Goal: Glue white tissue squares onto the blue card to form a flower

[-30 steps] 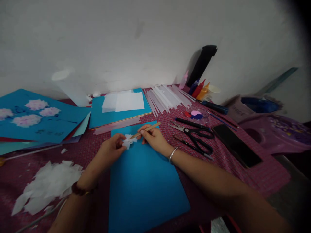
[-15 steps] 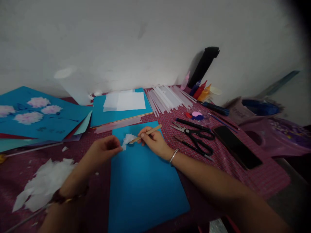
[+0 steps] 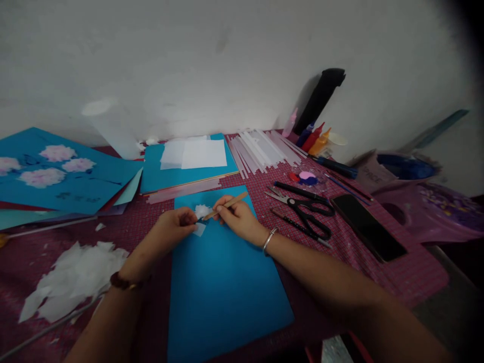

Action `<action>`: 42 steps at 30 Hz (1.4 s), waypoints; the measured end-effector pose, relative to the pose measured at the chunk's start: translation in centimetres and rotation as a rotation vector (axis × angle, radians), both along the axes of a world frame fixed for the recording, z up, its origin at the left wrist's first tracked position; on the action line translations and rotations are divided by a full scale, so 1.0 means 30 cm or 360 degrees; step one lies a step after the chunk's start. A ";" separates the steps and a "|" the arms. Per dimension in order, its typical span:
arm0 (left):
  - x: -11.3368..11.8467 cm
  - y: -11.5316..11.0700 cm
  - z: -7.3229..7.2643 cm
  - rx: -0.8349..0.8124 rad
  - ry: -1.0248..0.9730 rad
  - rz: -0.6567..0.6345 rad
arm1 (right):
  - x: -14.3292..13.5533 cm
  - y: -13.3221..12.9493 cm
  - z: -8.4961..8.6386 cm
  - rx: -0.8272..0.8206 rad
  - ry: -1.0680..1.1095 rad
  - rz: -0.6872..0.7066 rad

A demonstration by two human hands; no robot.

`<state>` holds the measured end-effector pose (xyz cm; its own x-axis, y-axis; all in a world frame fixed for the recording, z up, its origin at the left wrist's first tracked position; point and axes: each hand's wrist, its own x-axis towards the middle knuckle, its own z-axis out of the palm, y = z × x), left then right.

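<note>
My right hand (image 3: 235,217) is closed round a wooden craft stick (image 3: 235,199), its lower tip close to the blue card. Beside that tip my left hand (image 3: 180,226) pinches a small piece of white tissue paper (image 3: 199,230), which hangs over the card below the fingertips. A ruffled white paper flower (image 3: 202,210) sits on the upper part of the blue card (image 3: 223,282), just behind the fingers of both hands. The exact contact between stick tip and paper is too small to make out.
A heap of torn white paper (image 3: 79,277) lies at the left, below a finished flower picture (image 3: 49,176). Scissors (image 3: 302,209), a phone (image 3: 368,227) and paint bottles (image 3: 315,138) are at the right. White paper strips (image 3: 260,151) lie at the back.
My left hand has moved slightly right with the tissue piece, which now lies lower and nearer the stick tip. The right hand has barely moved.
</note>
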<state>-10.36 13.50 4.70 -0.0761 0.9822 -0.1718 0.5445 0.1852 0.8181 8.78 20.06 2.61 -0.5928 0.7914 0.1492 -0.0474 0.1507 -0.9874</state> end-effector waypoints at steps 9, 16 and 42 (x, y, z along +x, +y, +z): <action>0.007 0.013 -0.002 0.0094 0.0070 0.0114 | 0.005 -0.002 0.006 0.0069 0.0044 -0.0115; 0.017 0.028 -0.015 0.0184 0.0035 0.0188 | 0.011 -0.021 0.023 0.0431 -0.0105 -0.0012; -0.024 0.008 -0.013 0.0234 0.0509 0.0427 | 0.012 -0.051 0.062 0.1103 -0.0501 0.0060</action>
<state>-11.08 13.76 4.30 -0.3584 0.9326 0.0422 0.7230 0.2487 0.6445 9.14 18.53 4.47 -0.7145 0.5566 0.4239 0.2033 0.7449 -0.6355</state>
